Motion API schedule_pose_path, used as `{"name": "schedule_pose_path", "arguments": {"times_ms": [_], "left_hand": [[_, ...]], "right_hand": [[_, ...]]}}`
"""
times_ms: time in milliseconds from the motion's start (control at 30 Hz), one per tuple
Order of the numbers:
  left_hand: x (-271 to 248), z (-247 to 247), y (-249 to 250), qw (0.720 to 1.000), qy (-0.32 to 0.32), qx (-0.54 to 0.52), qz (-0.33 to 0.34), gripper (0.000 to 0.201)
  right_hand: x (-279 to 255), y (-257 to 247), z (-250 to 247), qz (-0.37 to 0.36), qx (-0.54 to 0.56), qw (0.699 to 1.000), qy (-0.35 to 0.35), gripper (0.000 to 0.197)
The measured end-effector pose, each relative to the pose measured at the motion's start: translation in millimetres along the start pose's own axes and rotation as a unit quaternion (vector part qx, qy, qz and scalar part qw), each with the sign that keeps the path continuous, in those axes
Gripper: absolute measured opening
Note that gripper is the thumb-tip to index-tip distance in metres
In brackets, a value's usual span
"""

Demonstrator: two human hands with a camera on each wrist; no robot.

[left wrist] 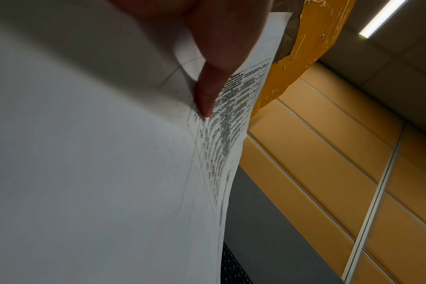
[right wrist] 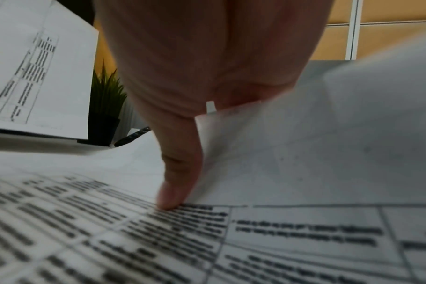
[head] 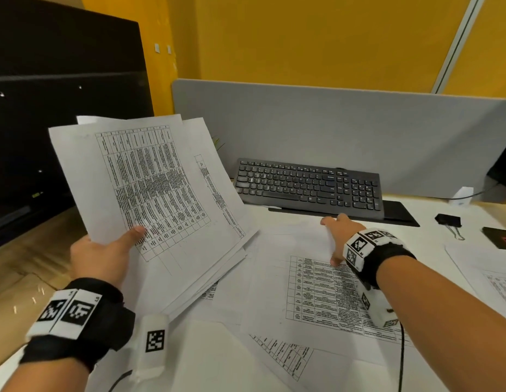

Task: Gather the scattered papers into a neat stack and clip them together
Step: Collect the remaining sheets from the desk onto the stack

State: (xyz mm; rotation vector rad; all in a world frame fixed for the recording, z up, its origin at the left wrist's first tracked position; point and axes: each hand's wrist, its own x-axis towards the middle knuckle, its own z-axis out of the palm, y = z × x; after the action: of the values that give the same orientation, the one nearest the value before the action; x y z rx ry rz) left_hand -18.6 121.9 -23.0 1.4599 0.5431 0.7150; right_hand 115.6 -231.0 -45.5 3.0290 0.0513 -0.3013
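My left hand (head: 104,256) holds a fanned bundle of printed papers (head: 150,188) raised above the desk's left side, with the thumb (left wrist: 214,57) pressed on the top sheet (left wrist: 85,173). My right hand (head: 339,233) is on a loose printed sheet (head: 311,292) lying mid-desk. Its thumb (right wrist: 180,173) presses the printed face while the sheet's far part (right wrist: 304,153) curls up against the fingers, so it pinches that sheet. More loose sheets (head: 280,355) lie underneath and toward me. A black binder clip (head: 448,220) sits on the desk at the right, away from both hands.
A black keyboard (head: 308,188) stands just beyond my right hand, against a grey divider (head: 331,123). A dark phone-like thing (head: 500,239) and another sheet (head: 486,267) lie at the far right. A small plant (right wrist: 105,100) stands behind the held bundle.
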Motion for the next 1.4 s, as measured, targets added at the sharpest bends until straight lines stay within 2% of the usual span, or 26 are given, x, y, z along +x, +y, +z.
{"name": "schedule_pose_path", "arguments": {"times_ms": [67,100,200,233,333,400,500,600,633,700,733,833,933,1000,1100,1167,1200,1267,1333,1400], "left_hand": [[1,-1,-1,1.000,0.003,0.003,-0.001,0.048],[1,-2,-1,1.000,0.003,0.001,-0.001,0.048],[0,-3,1,1.000,0.002,-0.001,-0.003,0.048],[0,-3,1,1.000,0.003,-0.001,-0.003,0.047],[2,-2,0,1.000,0.000,-0.002,-0.007,0.047],[3,0,-1,1.000,-0.005,-0.003,-0.008,0.046],[1,2,1,1.000,-0.011,0.002,-0.005,0.046],[-2,5,6,1.000,-0.027,0.008,-0.003,0.046],[-4,6,7,0.999,-0.036,0.004,-0.005,0.047],[-8,11,11,0.998,-0.061,-0.008,-0.013,0.049],[-10,14,13,0.997,-0.078,-0.019,-0.019,0.049],[-24,24,17,0.986,-0.144,-0.078,-0.042,0.041],[-35,33,12,0.970,-0.207,-0.107,-0.067,0.034],[-40,38,4,0.965,-0.240,-0.069,-0.082,0.028],[-47,44,-1,0.965,-0.240,-0.040,-0.094,0.007],[-53,49,0,0.963,-0.249,-0.031,-0.100,0.017],[-54,51,-1,0.962,-0.244,-0.042,-0.112,0.019],[-54,54,-4,0.957,-0.219,-0.104,-0.160,0.028],[-51,56,-12,0.955,-0.175,-0.125,-0.206,0.055],[-48,56,-13,0.959,-0.147,-0.122,-0.208,0.074]], "right_hand": [[-3,1,-1,0.001,0.007,1.000,0.005,0.094],[-5,3,-3,-0.006,-0.003,1.000,0.003,0.082],[-14,13,-27,-0.019,-0.038,0.999,0.020,0.023],[-19,17,-41,-0.018,-0.029,0.999,0.038,0.015],[-39,27,-96,-0.019,0.017,0.990,0.142,0.009],[-54,32,-137,-0.034,0.088,0.966,0.240,0.014],[-73,35,-181,-0.077,0.239,0.899,0.358,0.014],[-82,28,-191,-0.102,0.371,0.837,0.390,0.024],[-83,23,-186,-0.102,0.423,0.821,0.370,0.026],[-78,8,-170,-0.095,0.523,0.798,0.283,0.024],[-73,0,-158,-0.088,0.543,0.800,0.241,0.022],[-55,-22,-116,-0.044,0.531,0.831,0.159,0.031],[-46,-37,-79,-0.011,0.539,0.836,0.104,0.033],[-42,-43,-59,0.015,0.545,0.837,0.056,0.040],[-36,-44,-30,0.055,0.564,0.824,0.009,0.047],[-32,-39,-14,0.087,0.590,0.803,-0.012,0.066],[-31,-37,-8,0.097,0.585,0.805,-0.022,0.070],[-34,-34,-1,0.100,0.547,0.830,-0.054,0.061],[-37,-32,4,0.098,0.498,0.859,-0.072,0.049],[-36,-27,8,0.097,0.498,0.859,-0.069,0.039]]}}
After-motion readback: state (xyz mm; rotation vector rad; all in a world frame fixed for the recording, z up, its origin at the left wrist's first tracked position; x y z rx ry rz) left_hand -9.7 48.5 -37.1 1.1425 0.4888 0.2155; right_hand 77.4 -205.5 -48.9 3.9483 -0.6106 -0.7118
